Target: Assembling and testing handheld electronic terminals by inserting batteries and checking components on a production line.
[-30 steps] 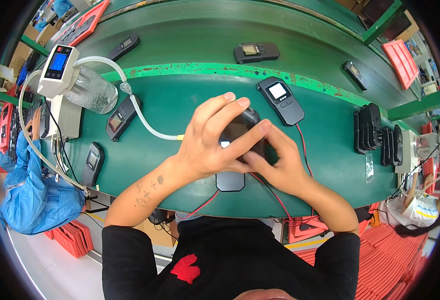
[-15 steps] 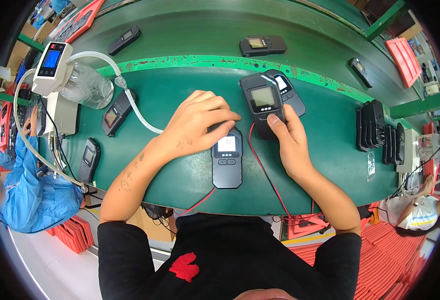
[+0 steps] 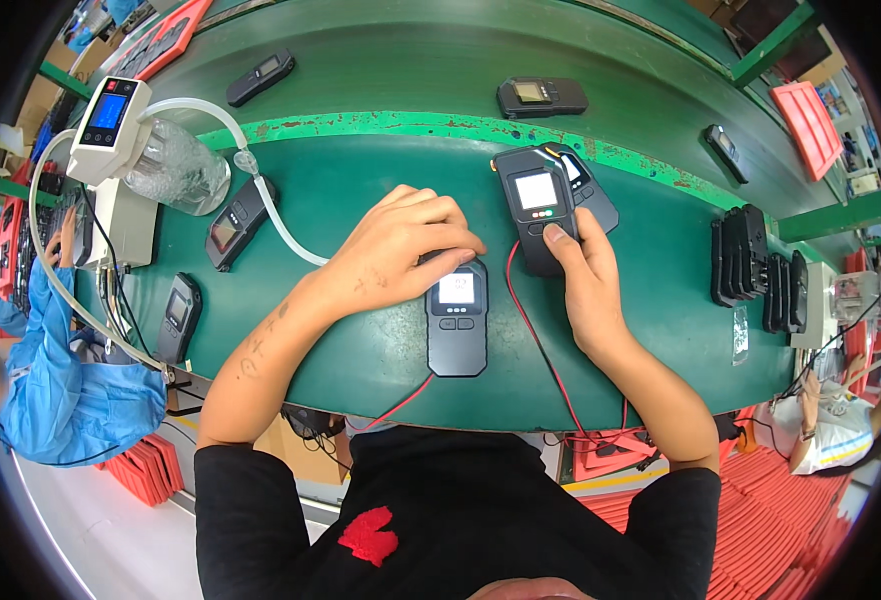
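Note:
A black handheld meter (image 3: 457,325) with a lit white screen lies on the green bench before me. My left hand (image 3: 408,240) is closed at its top end, thumb and forefinger along the upper edge. A clear tube (image 3: 286,228) runs under that hand, where its end is hidden. To the right, my right hand (image 3: 583,265) grips a second handheld meter (image 3: 536,190), thumb on the button below its glowing screen. Small coloured lights show under that screen. Behind it, partly covered, is a third handheld meter (image 3: 596,195), also lit. Red and black wires (image 3: 536,340) trail to the front edge.
A pump box with a blue screen (image 3: 108,118) and a clear bottle (image 3: 179,170) stand at left, near two more meters (image 3: 236,225). Beyond a green rail (image 3: 361,125), meters (image 3: 543,97) lie on a belt. Stacked black meters (image 3: 741,257) stand right. A person in blue (image 3: 81,390) sits left.
The screen of the meter in my right hand has gone from dull to bright white, with coloured lights below it. That hand has shifted slightly right. Meters on the belt have slid right.

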Available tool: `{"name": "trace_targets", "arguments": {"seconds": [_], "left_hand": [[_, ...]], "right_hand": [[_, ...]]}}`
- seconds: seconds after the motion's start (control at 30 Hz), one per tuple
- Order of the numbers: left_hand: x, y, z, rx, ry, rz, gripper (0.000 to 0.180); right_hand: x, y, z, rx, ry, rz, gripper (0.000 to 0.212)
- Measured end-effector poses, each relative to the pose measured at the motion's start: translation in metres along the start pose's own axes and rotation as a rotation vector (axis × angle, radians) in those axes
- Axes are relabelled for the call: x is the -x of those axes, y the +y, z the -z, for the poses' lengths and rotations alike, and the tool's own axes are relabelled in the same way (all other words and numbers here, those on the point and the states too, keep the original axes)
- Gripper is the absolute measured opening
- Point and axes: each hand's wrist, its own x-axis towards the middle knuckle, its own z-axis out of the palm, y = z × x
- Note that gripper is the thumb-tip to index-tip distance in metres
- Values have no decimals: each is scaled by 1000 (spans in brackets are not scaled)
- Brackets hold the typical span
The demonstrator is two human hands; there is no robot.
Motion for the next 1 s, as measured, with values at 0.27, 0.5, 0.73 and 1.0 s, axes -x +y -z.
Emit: {"name": "trace_targets", "arguments": {"seconds": [0.27,0.5,0.73,1.0], "left_hand": [[-2,0,1,1,-30,-28,7],[-2,1,-1,-15,-21,-44,8],[-2,-1,-3,-25,-3,-77,6],[-2,-1,-2,-27,-6,-73,7]], "right_hand": [[2,-1,-3,50,10,42,19],[3,-3,-1,172,-10,51,20],[5,-9,-8,497,-11,451,20],[0,-15,4,821,73,655,18]]}}
